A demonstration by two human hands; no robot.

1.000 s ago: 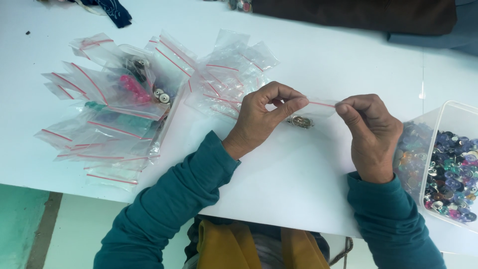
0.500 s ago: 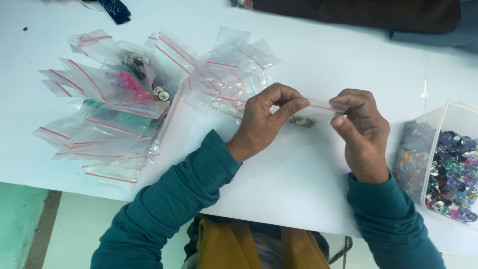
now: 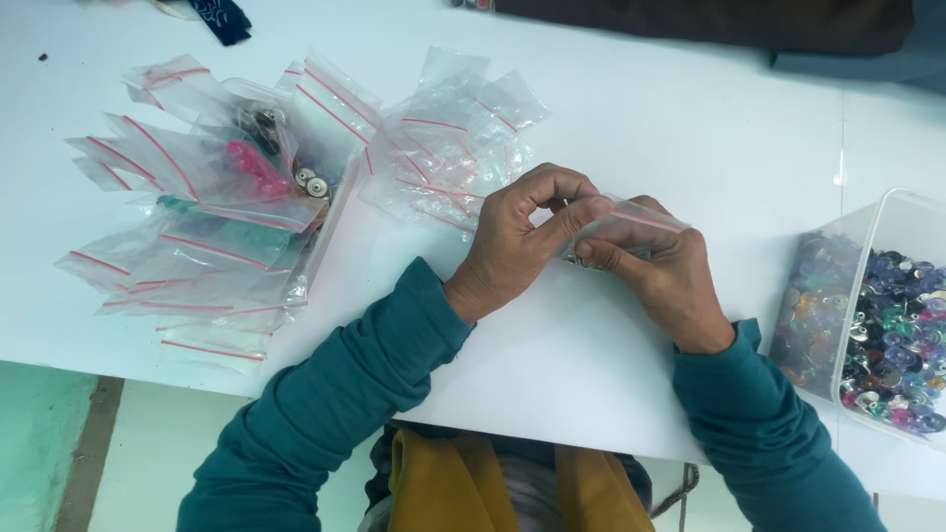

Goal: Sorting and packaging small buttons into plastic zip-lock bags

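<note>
— Two hands, one bag: what does the head view show?
— The left hand point(image 3: 517, 232) and right hand point(image 3: 660, 271) meet mid-table, both pinching a small clear zip bag point(image 3: 631, 225) with a red seal line; thumb and forefinger of each press its top edge. Something small and metallic sits inside, partly hidden.
— And the other packets?
— Just left of the hands, a loose heap of empty clear bags point(image 3: 448, 148), each with a red strip. Far left, a bigger pile of filled bags point(image 3: 212, 212), holding pink, green and silvery bits.
— Right side?
— A clear plastic tub point(image 3: 892, 212) on the white table point(image 3: 690, 118), full of shiny coloured buttons point(image 3: 897, 340)
</note>
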